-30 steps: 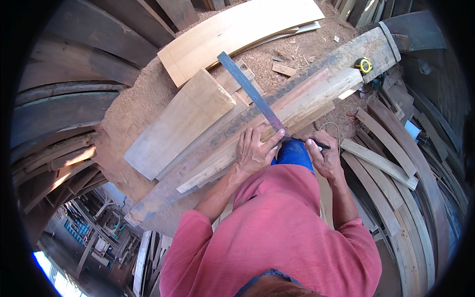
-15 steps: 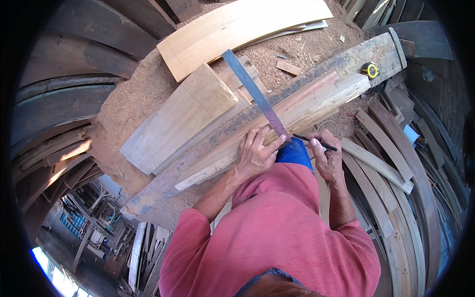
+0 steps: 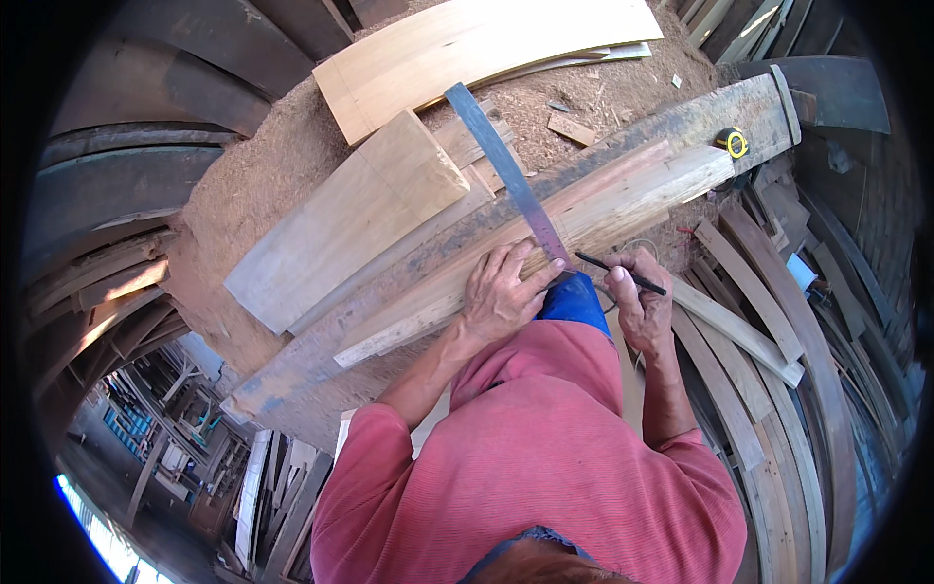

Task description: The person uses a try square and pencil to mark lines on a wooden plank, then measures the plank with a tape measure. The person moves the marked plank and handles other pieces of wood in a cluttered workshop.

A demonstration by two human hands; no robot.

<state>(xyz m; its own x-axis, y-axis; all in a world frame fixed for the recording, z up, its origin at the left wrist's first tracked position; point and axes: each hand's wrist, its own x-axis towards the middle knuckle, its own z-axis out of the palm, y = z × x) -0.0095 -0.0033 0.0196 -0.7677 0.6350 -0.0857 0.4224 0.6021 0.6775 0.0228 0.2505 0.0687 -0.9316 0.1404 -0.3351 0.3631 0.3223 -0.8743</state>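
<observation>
In the head view, the left hand (image 3: 501, 292) was half curled over the near edge of a rough-sawn plank (image 3: 671, 185), its thumb pressing the near end of a steel try square (image 3: 501, 161); how firmly the fingers gripped could not be told. The square's blade ran away from that thumb, across the plank and beyond it, its far end reaching towards a curved pale board (image 3: 486, 44). The right hand (image 3: 637, 302), closed in a pinch, held a slim black pencil or pen (image 3: 595, 262) with its tip just beside the blade — whether it touched wood was too small to tell.

The weak point looked to be the hold: one thumb at one end of a long blade. A sideways push from the pencil could have swung the square and skewed any line. The plank, lying on a heavy beam (image 3: 769, 112) with a blue-clad leg (image 3: 579, 307) just below the left hand, might have shifted if that leg had moved. The tape measure (image 3: 732, 142), beyond the right hand on the beam, could have been knocked off by such a jolt — and sawdust (image 3: 229, 204) beyond the left hand, if caught under the blade, might have lifted it.
</observation>
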